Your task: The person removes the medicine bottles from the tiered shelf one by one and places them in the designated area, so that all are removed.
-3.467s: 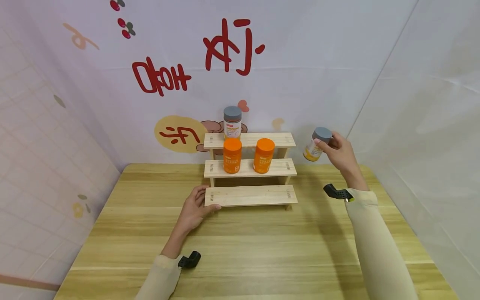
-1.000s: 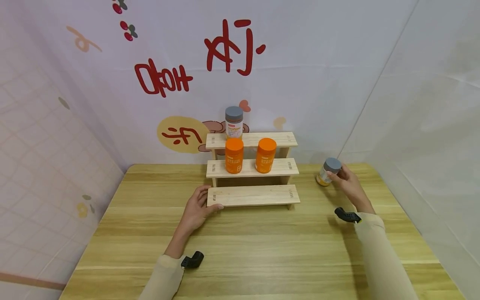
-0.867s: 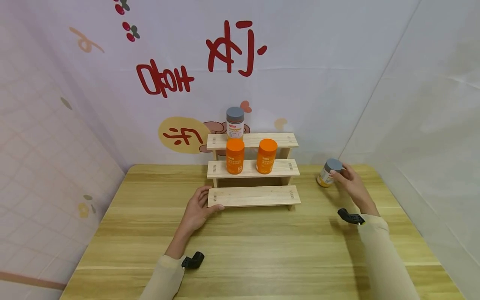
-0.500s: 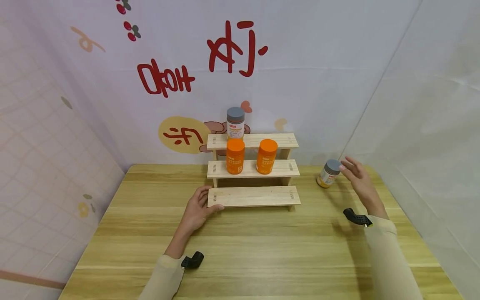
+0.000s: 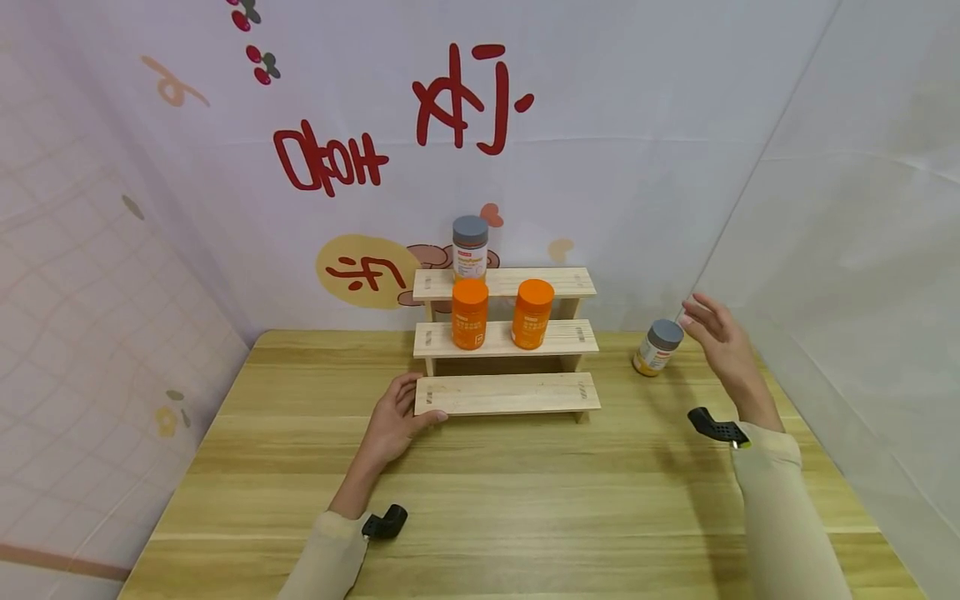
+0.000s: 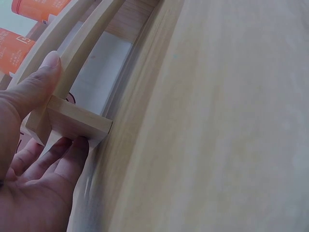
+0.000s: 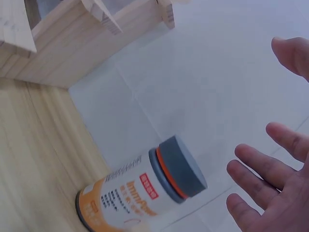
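Observation:
A three-step wooden display shelf (image 5: 507,393) stands against the back wall. My left hand (image 5: 393,421) grips the left end of its lowest step; in the left wrist view the thumb (image 6: 41,82) lies over the board and the fingers curl against the side leg. To the right of the shelf, a grey-lidded supplement jar (image 5: 657,348) stands upright on the table. My right hand (image 5: 723,342) is just right of the jar, apart from it, fingers spread and holding nothing. The right wrist view shows a gap between the hand (image 7: 275,188) and the jar's lid (image 7: 183,166).
Two orange jars (image 5: 469,315) (image 5: 532,315) stand on the middle step. Another grey-lidded jar (image 5: 470,248) is on the top step at left. A wood-grain table (image 5: 525,500) lies below, with a printed white backdrop (image 5: 637,167) behind and sheets at both sides.
My right hand lowered the grey-lidded jar from the air onto the table, let go of it, and drew back to the right. My left hand stays on the shelf.

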Demonstrator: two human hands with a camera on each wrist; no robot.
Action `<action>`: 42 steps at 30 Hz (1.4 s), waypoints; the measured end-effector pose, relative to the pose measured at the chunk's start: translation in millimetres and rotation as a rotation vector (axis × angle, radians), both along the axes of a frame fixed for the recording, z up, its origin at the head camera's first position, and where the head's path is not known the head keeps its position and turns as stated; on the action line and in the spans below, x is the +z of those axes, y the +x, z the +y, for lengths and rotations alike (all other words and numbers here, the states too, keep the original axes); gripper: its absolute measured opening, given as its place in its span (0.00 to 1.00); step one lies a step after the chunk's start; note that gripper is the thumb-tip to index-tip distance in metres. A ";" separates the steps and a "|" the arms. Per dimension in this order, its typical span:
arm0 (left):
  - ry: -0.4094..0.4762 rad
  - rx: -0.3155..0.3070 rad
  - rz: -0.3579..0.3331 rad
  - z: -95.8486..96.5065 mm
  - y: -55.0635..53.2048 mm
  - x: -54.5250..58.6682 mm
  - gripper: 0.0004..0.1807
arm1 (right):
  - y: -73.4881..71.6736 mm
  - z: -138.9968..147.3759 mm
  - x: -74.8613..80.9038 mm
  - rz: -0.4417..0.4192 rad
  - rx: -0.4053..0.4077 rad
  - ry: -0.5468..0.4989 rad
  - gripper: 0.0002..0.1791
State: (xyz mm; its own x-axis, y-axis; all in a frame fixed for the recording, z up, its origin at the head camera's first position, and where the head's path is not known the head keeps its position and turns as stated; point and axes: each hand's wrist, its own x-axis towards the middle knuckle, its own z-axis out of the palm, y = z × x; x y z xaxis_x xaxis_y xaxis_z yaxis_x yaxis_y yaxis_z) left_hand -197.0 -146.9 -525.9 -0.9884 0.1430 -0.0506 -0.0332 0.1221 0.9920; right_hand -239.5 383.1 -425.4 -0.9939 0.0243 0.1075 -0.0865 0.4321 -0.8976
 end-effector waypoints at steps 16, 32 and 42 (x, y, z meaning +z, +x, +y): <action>0.024 0.002 -0.009 0.5 -0.6 -0.5 0.45 | -8.6 -39.5 29.1 0.021 0.093 0.026 0.39; 0.011 -0.003 -0.004 1.4 0.3 -1.0 0.47 | -14.8 -86.1 54.9 0.125 0.182 0.109 0.38; 0.014 -0.002 -0.004 0.5 0.0 -1.4 0.46 | -23.3 -111.1 68.3 0.148 0.231 0.092 0.37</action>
State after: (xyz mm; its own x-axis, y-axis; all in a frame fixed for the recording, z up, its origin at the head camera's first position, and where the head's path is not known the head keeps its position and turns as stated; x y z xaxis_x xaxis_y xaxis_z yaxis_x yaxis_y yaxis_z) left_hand -197.0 -146.4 -527.3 -0.9880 0.1454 -0.0529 -0.0372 0.1082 0.9934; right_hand -262.7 272.0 -357.1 -0.9452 -0.2174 0.2435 -0.3196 0.4651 -0.8256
